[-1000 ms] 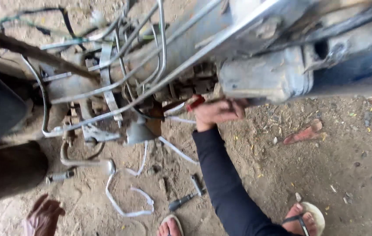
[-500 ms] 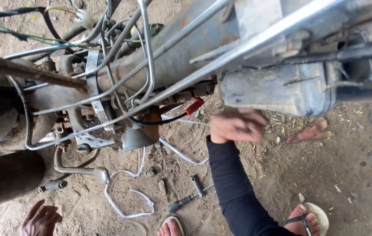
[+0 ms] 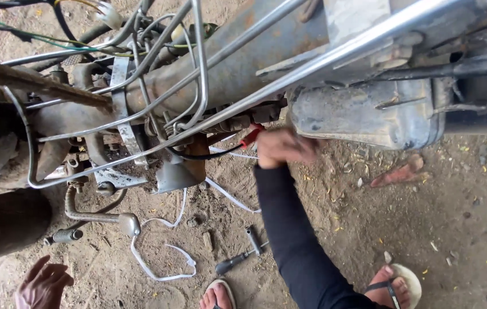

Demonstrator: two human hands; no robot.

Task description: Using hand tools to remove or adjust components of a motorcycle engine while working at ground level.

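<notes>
Right hand (image 3: 282, 147) is closed around one red-handled tool (image 3: 251, 137), pressed up under the motorcycle frame (image 3: 237, 68). Left hand (image 3: 43, 284) hangs low, fingers loosely spread, empty. One T-wrench (image 3: 242, 256) lies on the dirt.

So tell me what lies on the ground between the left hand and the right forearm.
In the head view, between the left hand and right forearm: a looped white strap, a dark T-handled tool and a sandalled foot, all on bare dirt.
</notes>
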